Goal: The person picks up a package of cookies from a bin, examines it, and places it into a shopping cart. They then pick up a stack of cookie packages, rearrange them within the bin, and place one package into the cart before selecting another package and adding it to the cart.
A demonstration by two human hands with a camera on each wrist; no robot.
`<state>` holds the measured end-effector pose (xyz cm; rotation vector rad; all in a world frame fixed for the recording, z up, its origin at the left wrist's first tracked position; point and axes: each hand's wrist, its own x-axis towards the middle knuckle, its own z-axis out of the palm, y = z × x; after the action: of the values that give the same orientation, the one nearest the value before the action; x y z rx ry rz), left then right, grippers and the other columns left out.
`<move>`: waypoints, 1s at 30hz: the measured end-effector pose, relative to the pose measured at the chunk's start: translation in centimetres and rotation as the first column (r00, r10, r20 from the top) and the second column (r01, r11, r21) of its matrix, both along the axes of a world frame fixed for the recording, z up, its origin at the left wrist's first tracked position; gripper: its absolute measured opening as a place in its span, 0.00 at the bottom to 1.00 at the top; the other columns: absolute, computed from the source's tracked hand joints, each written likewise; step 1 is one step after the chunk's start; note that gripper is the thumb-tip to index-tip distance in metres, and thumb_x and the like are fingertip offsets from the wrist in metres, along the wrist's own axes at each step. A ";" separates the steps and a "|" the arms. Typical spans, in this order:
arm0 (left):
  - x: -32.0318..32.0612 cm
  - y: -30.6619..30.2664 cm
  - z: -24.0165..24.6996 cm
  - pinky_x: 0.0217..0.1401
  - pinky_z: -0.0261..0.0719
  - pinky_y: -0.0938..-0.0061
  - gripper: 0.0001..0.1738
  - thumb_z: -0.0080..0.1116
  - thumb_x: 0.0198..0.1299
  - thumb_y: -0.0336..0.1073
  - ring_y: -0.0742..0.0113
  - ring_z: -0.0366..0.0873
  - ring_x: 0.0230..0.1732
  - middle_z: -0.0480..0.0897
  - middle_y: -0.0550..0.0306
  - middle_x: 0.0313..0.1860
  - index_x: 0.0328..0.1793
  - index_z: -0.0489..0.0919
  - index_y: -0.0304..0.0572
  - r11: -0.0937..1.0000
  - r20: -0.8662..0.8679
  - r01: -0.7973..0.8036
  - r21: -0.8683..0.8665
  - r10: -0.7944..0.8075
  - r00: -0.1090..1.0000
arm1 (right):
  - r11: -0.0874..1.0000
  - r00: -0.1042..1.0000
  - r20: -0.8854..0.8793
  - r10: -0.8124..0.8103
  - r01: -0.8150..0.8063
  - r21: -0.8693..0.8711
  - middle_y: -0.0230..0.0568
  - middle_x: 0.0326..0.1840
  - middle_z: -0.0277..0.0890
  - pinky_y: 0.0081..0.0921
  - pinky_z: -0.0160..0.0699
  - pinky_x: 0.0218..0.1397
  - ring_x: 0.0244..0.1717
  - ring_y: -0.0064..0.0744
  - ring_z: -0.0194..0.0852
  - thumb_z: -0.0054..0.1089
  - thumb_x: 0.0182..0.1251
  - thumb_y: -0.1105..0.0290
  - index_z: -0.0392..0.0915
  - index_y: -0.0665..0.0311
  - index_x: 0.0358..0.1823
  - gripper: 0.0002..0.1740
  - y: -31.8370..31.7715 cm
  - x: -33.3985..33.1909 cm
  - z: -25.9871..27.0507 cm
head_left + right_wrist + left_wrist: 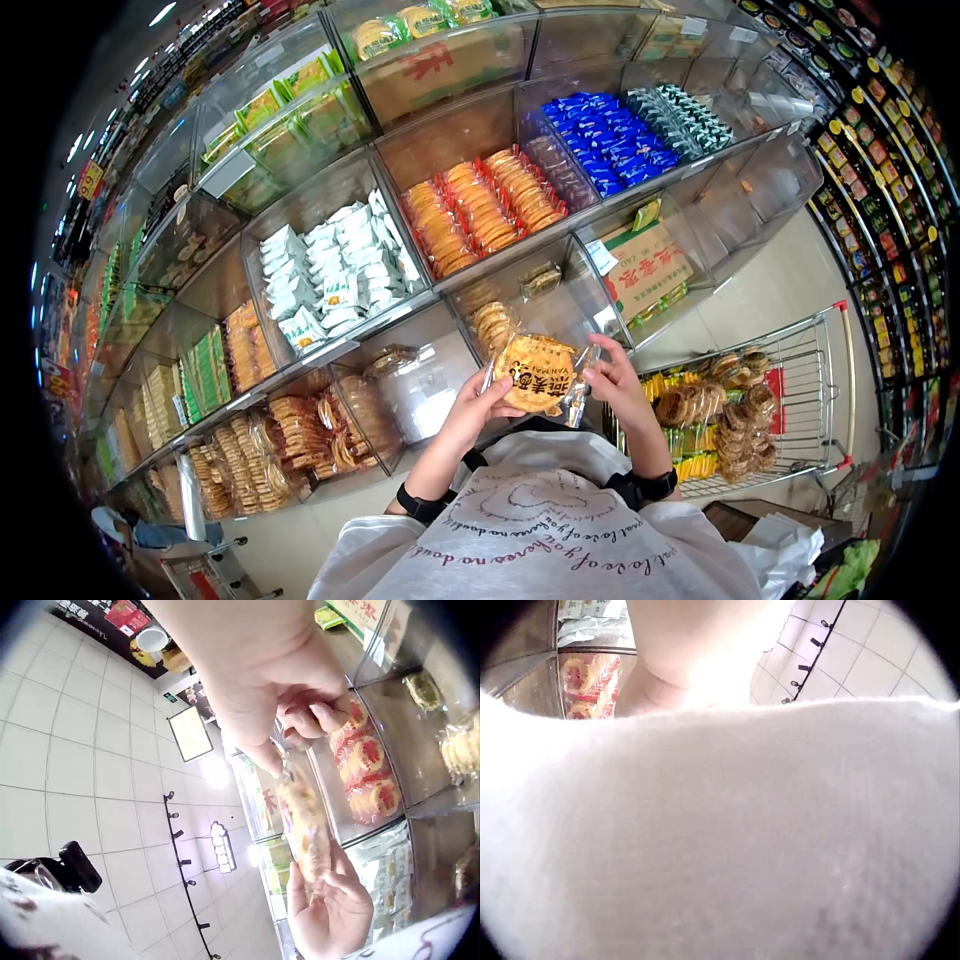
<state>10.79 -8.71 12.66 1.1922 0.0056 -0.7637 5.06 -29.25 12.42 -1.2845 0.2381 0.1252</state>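
In the head view a clear packet of round, golden biscuits (537,372) with dark printed characters is held in front of the chest, over the lower bins. My left hand (473,412) grips its left edge, thumb on the printed face. At the other end, my right hand (617,384) pinches the loose clear wrapper. The right wrist view shows the packet (306,825) edge-on, stretched between the right hand (300,705) and the left hand (330,911). Mostly white sleeve (720,825) fills the left wrist view, hiding the left fingers.
Clear-sided bins hold white packets (335,265), red-wrapped biscuits (483,210), blue packets (610,140) and stacked biscuits (240,465). A shopping cart (828,400) with biscuit packets (690,405) and yellow packets stands at the right. A carton (645,270) sits in a lower bin.
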 end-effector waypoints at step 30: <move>3.4 -7.5 -22.7 0.41 0.69 0.64 0.21 0.42 0.45 0.32 0.49 0.71 0.41 0.73 0.41 0.38 0.50 0.63 0.42 0.145 0.058 0.097 0.985 -0.796 0.602 | 0.749 0.950 -0.230 -0.213 0.008 -0.663 0.38 0.28 0.71 0.18 0.67 0.30 0.25 0.23 0.67 0.50 0.54 0.62 0.69 0.64 0.41 0.16 -9.1 -14.0 -7.7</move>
<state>14.18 -16.25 -10.07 2.7150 -0.6184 -0.9388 -8.92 -38.31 4.72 -1.9572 0.6614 0.1336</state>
